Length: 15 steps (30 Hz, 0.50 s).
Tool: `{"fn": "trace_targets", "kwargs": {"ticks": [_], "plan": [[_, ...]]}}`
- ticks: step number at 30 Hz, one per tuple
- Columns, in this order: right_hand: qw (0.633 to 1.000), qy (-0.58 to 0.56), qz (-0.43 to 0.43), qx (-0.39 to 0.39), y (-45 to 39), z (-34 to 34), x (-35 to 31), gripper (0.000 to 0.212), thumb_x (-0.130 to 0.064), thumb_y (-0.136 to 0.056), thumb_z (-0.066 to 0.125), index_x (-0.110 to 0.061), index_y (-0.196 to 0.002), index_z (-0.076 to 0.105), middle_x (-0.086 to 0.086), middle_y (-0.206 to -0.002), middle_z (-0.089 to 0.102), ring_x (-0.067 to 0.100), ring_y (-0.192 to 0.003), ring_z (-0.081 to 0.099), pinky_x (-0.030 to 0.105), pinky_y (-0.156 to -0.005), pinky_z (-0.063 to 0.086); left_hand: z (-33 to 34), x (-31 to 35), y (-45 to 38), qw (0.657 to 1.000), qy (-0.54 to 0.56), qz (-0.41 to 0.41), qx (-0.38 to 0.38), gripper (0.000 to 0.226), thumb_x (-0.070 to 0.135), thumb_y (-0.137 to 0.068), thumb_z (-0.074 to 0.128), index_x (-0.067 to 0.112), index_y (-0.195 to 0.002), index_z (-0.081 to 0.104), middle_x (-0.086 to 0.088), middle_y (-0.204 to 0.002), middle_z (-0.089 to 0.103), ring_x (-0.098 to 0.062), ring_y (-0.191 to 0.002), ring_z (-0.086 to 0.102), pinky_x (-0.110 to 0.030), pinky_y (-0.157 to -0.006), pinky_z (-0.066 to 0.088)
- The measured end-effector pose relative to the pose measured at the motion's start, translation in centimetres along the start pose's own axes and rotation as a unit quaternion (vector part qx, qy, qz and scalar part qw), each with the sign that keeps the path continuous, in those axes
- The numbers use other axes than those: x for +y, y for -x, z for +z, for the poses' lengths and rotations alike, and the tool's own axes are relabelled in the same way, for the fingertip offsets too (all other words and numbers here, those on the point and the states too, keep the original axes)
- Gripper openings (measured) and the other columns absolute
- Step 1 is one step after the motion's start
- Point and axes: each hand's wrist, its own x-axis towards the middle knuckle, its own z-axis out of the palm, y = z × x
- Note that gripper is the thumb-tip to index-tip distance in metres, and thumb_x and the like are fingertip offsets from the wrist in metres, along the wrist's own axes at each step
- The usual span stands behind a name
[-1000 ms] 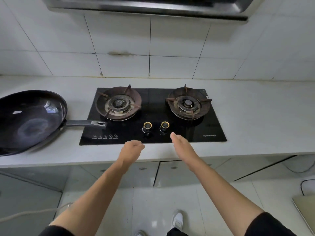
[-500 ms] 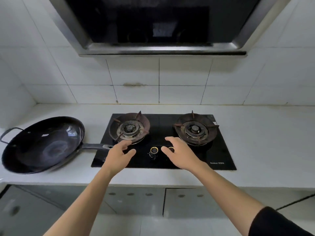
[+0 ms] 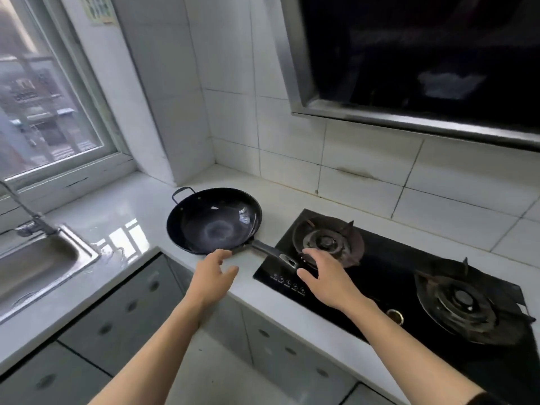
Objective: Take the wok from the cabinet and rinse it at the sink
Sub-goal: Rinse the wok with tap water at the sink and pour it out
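across the white worktop from the steel sink at my far left, the black hob fills my right side. between them the dark wok sits upright on the worktop, its long handle reaching over the hob's corner. my left hand and right hand hover on either side of that handle, fingers loosely spread, holding nothing.

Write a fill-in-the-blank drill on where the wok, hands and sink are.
The wok sits on the ____. Its long handle points toward the ____. The sink lies to the wok's ____. Neither the left hand nor the right hand ____ the wok.

Missing: counter; stove; left; holds
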Motion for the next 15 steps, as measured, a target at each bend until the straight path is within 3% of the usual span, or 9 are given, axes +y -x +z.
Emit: {"fn": "trace_targets", "kwargs": {"ticks": [4,15], "plan": [[0.999,0.024,-0.025,-0.026,-3.7,3.3,-4.3,0.054,-0.038,-0.094,0.055,-0.019,-0.142,0.04,0.001,-0.142,0.045,0.015,-0.129,0.041,0.026,-0.104,0.033,-3.9,-4.0,-1.5,1.0,0.011,-0.01,0.019,0.043,0.025,-0.088,0.062,0.019,-0.13,0.056,0.002,-0.131,0.059,-0.014,-0.113,0.056,-0.029,-0.094,0.043],[0.996,0.083,0.01,-0.038,-12.2,11.6,-11.8,0.058,-0.038,-0.093,0.056,-0.017,-0.144,0.038,0.002,-0.145,0.042,0.019,-0.135,0.036,0.032,-0.11,0.031,-14.0,-13.4,-11.8,0.996,-0.072,0.038,0.02,0.048,0.017,-0.091,0.06,0.014,-0.138,0.05,-0.005,-0.137,0.054,-0.023,-0.126,0.05,-0.033,-0.107,0.036]]}}
